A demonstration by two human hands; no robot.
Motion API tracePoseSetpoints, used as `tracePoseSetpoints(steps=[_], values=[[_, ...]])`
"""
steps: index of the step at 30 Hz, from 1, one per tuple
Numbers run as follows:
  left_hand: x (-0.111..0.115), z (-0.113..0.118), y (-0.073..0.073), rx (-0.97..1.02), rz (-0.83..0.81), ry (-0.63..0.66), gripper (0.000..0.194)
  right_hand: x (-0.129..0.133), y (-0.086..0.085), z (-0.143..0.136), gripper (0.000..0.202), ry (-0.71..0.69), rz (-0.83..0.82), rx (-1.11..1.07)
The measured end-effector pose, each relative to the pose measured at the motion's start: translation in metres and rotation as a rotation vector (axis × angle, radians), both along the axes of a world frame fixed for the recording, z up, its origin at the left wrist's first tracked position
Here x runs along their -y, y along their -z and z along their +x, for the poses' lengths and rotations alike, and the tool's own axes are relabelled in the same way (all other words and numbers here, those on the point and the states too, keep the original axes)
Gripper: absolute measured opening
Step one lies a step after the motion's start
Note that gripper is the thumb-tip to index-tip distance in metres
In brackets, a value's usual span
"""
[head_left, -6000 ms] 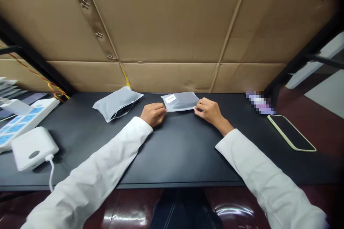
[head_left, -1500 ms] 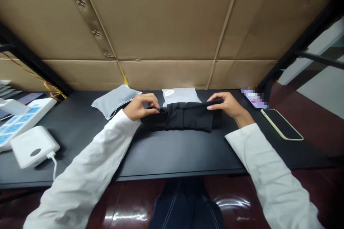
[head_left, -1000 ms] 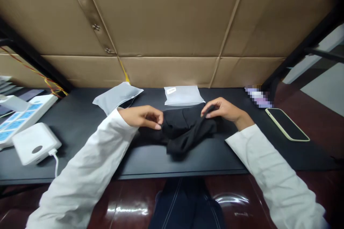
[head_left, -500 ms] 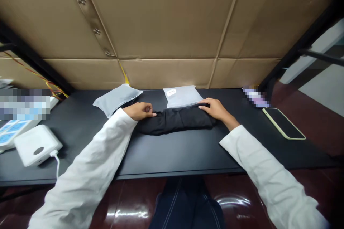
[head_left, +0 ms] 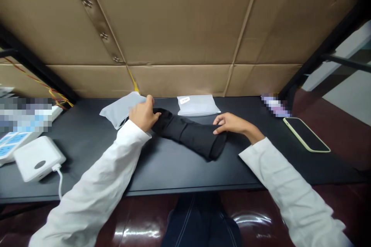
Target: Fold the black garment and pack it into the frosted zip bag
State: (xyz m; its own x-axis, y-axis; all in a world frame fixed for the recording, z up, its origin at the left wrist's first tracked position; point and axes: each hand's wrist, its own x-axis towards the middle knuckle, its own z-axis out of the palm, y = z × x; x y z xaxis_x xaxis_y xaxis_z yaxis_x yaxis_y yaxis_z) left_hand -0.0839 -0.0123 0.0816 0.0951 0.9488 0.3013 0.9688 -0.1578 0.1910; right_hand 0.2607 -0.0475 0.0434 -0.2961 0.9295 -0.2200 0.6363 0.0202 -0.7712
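Note:
A folded strip of black cloth [head_left: 191, 134] slants over the dark tabletop, its left end raised towards the back and its right end nearer the front. My left hand [head_left: 144, 114] grips the left end between thumb and fingers; the hand is slightly blurred. At the right end my right hand [head_left: 228, 123] pinches the upper edge, where the folded layers show an opening. What garment the cloth is, if any, I cannot tell. Behind it lies a flat frosted plastic bag [head_left: 199, 105] with a white label. Another frosted bag [head_left: 118, 110] rests partly behind my left hand.
At the right a phone [head_left: 307, 134] in a pale green case lies near a blurred purple packet [head_left: 275, 106]. On the left are a white charger block [head_left: 40, 158] with a cable and a power strip [head_left: 14, 139]. A cardboard wall [head_left: 185, 27] closes off the back.
The cloth has turned from level to slanted. My left hand has lifted its end up and back, while my right hand has shifted slightly down.

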Motion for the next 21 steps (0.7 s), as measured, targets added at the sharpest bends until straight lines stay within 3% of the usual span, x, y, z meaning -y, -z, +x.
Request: tracePoseSetpoints(steps=[2, 4, 6, 10, 12, 16, 19, 21], values=[[0.013, 0.014, 0.0, 0.133, 0.16, 0.01, 0.042, 0.007, -0.002, -0.013, 0.038, -0.06, -0.145, -0.083], [0.029, 0.031, 0.009, 0.253, 0.259, 0.136, 0.041, 0.013, -0.003, -0.024, 0.032, -0.141, -0.252, -0.129], [0.046, 0.048, 0.023, 0.262, 0.232, 0.31, 0.037, 0.019, -0.006, -0.028, 0.034, -0.197, -0.328, -0.184], [0.065, 0.07, 0.052, 0.123, 0.048, 0.686, 0.023, 0.024, -0.016, -0.026, 0.072, -0.228, -0.447, -0.445], [0.066, 0.073, 0.058, 0.139, -0.001, 0.813, 0.019, 0.024, -0.02, -0.024, 0.076, -0.196, -0.433, -0.603], [0.062, 0.072, 0.06, 0.191, -0.03, 0.928, 0.023, 0.023, -0.02, -0.027, 0.043, -0.06, -0.324, -0.83], [0.058, 0.07, 0.06, 0.187, -0.06, 0.996, 0.02, 0.024, -0.015, -0.034, 0.052, -0.134, -0.288, -0.877], [0.055, 0.069, 0.061, 0.208, -0.109, 1.067, 0.018, 0.026, -0.011, -0.038, 0.056, -0.176, -0.214, -0.767]])
